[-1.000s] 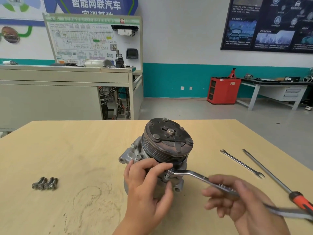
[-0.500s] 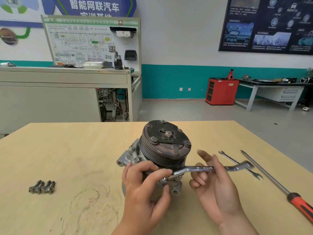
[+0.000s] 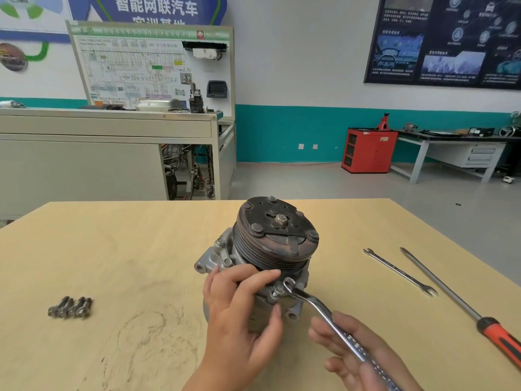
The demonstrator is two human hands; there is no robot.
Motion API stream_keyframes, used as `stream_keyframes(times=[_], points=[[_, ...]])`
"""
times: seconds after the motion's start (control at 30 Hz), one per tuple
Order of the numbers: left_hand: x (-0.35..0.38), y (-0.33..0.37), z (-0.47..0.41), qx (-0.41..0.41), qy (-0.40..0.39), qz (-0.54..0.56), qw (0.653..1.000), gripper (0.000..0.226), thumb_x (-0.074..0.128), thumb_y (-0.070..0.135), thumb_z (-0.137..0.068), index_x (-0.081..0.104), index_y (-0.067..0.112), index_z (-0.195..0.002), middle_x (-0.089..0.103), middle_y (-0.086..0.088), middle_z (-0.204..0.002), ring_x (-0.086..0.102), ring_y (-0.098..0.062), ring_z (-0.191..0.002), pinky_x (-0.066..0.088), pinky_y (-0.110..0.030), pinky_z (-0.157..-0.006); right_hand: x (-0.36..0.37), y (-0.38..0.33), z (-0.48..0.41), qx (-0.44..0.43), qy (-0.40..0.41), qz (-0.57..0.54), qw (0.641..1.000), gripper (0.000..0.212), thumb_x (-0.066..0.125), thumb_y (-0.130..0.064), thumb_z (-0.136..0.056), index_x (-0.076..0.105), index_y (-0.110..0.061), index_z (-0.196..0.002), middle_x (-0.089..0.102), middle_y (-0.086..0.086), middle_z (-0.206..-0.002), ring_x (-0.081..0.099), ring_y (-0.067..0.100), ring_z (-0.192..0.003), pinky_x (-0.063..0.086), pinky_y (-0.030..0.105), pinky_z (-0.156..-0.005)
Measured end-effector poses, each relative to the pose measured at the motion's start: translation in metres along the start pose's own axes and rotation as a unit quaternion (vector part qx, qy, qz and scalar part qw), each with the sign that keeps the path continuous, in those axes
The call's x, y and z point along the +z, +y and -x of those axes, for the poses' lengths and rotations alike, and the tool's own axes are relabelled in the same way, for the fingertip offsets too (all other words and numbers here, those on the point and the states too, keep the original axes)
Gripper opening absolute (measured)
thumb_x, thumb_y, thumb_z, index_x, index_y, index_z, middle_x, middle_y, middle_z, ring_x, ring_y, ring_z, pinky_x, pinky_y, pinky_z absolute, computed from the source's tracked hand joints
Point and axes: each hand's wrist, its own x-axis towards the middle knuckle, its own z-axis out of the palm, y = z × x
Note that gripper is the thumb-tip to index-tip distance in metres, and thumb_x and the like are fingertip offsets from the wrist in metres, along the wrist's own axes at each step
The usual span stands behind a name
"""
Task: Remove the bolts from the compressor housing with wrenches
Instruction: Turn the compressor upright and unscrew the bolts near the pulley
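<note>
Compressor housing (image 3: 218, 256) is set near the middle of a pale wooden table (image 3: 127, 249), with its dark, grooved pulley (image 3: 277, 235) turned upward and toward the far side. The housing is gripped from the near side by the left hand (image 3: 242, 309): the fingers are curled over the metal body just below the pulley, and the thumb is pressed against the nearer face. An offset ring wrench (image 3: 324, 310) is held in the right hand (image 3: 363, 359), its shank laid across the curled fingers and running down to the near right edge of the view. The ring end is placed at a bolt (image 3: 277, 289) on the near right of the housing, just beside the left index fingertip; whether the ring is fully seated over the bolt head cannot be told. The two hands are kept apart, one on either side of that bolt. Four loose bolts (image 3: 70, 307) are laid side by side, touching, well to the left on the table. To the right, an open-end spanner (image 3: 399, 271) and a long screwdriver (image 3: 497, 340) with a red and black handle are laid roughly parallel, near each other but not touching.
</note>
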Motion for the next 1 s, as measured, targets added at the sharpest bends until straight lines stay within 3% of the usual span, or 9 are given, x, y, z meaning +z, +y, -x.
stream_keyframes(times=[0.03,0.07,0.1,0.43,0.53,0.67,0.8,0.93,1.0], points=[[0.000,0.000,0.000,0.002,-0.001,-0.001,1.000,0.038,0.058,0.027,-0.074,0.056,0.028,-0.111,0.044,0.011,-0.104,0.043,0.007,-0.107,0.041,-0.070,-0.079,-0.004,0.005,-0.002,0.002,0.005,0.001,1.000,0.029,0.095,-0.028,-0.034,0.075,-0.022,-0.054,0.073,0.000,-0.065,0.070,0.009,-0.060,0.047,0.015,-0.045],[0.001,0.000,0.000,0.003,-0.001,-0.001,1.000,0.037,0.058,0.026,-0.074,0.057,0.029,-0.111,0.043,0.011,-0.103,0.043,0.007,-0.106,0.040,-0.070,-0.079,-0.006,0.007,-0.001,0.013,-0.018,0.013,1.000,0.052,0.076,-0.069,-0.032,0.075,-0.023,-0.055,0.073,-0.002,-0.067,0.070,0.007,-0.063,0.048,0.015,-0.048],[0.001,0.000,-0.001,0.004,-0.001,-0.002,1.000,0.036,0.058,0.026,-0.074,0.058,0.030,-0.110,0.043,0.012,-0.102,0.043,0.007,-0.105,0.040,-0.070,-0.079,-0.012,0.013,-0.002,-0.001,-0.033,0.023,0.999,0.039,0.091,-0.053,-0.032,0.075,-0.028,-0.058,0.074,-0.005,-0.070,0.070,0.006,-0.067,0.049,0.015,-0.050],[0.002,-0.003,0.002,0.013,0.016,0.024,0.999,0.050,0.059,0.025,-0.075,0.048,0.033,-0.123,0.042,0.020,-0.115,0.046,0.000,-0.107,0.042,-0.071,-0.078,-0.015,0.017,-0.007,-0.068,-0.049,0.064,0.994,0.067,0.078,-0.076,-0.016,0.075,-0.043,-0.074,0.075,0.001,-0.088,0.071,0.018,-0.083,0.051,0.019,-0.056],[0.003,-0.003,0.001,0.013,0.007,0.016,1.000,0.035,0.058,0.023,-0.074,0.059,0.032,-0.108,0.039,0.019,-0.112,0.046,0.001,-0.102,0.042,-0.071,-0.075,-0.012,0.015,-0.013,-0.065,-0.012,0.027,0.997,0.059,0.082,-0.069,-0.019,0.076,-0.031,-0.064,0.074,0.011,-0.078,0.071,0.021,-0.069,0.048,0.018,-0.047],[0.005,-0.002,0.002,0.009,0.009,0.020,1.000,0.031,0.057,0.022,-0.075,0.059,0.034,-0.104,0.037,0.020,-0.114,0.046,0.000,-0.102,0.041,-0.072,-0.075,-0.017,0.014,-0.040,-0.023,0.089,-0.117,0.989,0.025,0.052,-0.030,-0.085,0.070,-0.012,-0.081,0.062,0.011,-0.055,0.056,0.016,-0.043,0.041,0.019,-0.041],[0.004,-0.004,0.002,0.029,0.011,0.013,0.999,0.033,0.058,0.021,-0.078,0.059,0.036,-0.107,0.038,0.014,-0.113,0.046,-0.006,-0.100,0.042,-0.070,-0.071,-0.014,0.005,-0.068,0.034,0.068,-0.178,0.981,0.021,0.054,-0.022,-0.073,0.062,-0.017,-0.092,0.040,-0.002,-0.052,0.039,0.007,-0.044,0.029,0.024,-0.053],[0.004,-0.002,0.001,0.029,0.028,0.021,0.999,0.045,0.059,0.022,-0.077,0.052,0.036,-0.119,0.040,0.016,-0.113,0.047,0.000,-0.102,0.041,-0.072,-0.074,-0.027,0.005,-0.066,-0.067,0.001,-0.323,0.944,0.021,0.075,-0.016,-0.061,0.066,-0.013,-0.079,0.038,-0.002,-0.049,0.038,0.011,-0.043,0.043,0.024,-0.048],[0.004,-0.001,0.002,0.024,0.033,0.026,0.999,0.051,0.059,0.023,-0.076,0.045,0.034,-0.124,0.042,0.018,-0.115,0.047,0.001,-0.106,0.041,-0.072,-0.076,-0.030,0.004,-0.049,-0.106,-0.046,-0.385,0.916,0.020,0.050,-0.005,-0.085,0.060,0.005,-0.099,0.030,0.008,-0.053,0.035,0.022,-0.054,0.041,0.040,-0.072]])
